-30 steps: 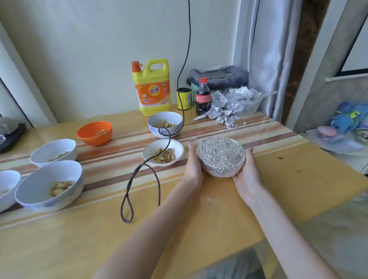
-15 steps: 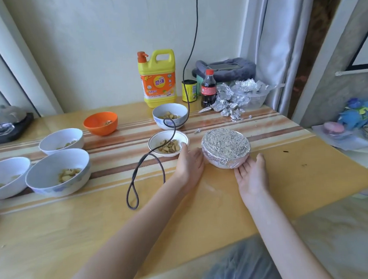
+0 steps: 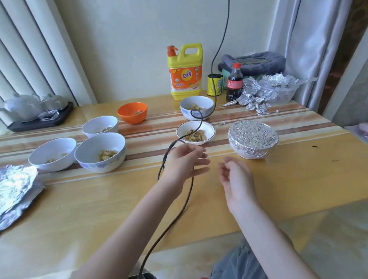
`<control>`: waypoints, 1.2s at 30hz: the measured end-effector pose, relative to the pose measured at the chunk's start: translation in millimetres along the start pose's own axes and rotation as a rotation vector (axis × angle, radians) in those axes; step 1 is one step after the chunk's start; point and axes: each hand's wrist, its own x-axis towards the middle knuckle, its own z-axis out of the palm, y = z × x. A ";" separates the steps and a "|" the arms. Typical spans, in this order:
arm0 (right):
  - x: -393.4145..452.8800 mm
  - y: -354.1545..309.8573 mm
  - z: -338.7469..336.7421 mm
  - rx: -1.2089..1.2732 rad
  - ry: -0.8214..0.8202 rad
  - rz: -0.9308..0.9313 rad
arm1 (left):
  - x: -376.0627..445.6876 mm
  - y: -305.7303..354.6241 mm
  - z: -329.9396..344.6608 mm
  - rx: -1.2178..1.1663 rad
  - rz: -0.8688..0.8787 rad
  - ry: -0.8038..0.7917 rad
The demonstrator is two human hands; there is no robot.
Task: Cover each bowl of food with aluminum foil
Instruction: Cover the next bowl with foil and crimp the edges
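A bowl wrapped in foil stands on the table right of centre. Several uncovered bowls of food sit around: a small white one, a blue-patterned one behind it, an orange one, and three white ones at the left. Flat sheets of aluminum foil lie at the left edge. My left hand hovers above the table, fingers relaxed, holding nothing. My right hand hangs beside it, left of the covered bowl, loosely curled and empty.
A black cable loops across the table past my left hand. At the back stand a yellow detergent jug, a can, a cola bottle and crumpled foil by a clear container. A tea tray sits far left.
Both hands have left the foil-covered bowl and drawn back towards me and leftward. The view has swung left, bringing the foil sheets into sight.
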 end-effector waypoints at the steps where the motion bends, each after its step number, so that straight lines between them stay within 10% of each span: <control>1: 0.0 0.8 6.5 -0.099 -0.027 -0.061 | -3.3 3.1 -8.7 0.058 0.073 0.053; 9: -3.4 21.0 95.8 -0.699 -0.425 -0.381 | -8.2 -3.9 -90.1 0.208 0.343 0.680; 14: -5.4 52.3 156.1 -0.875 -0.636 -0.276 | -7.8 -12.5 -138.9 0.153 0.425 1.102; 22: 2.2 91.1 188.1 -0.891 -0.708 -0.241 | 16.1 -26.7 -166.2 0.167 0.287 0.846; 36: -14.6 86.4 159.9 -0.849 -0.771 -0.361 | -52.9 -27.8 -204.0 0.718 0.289 1.076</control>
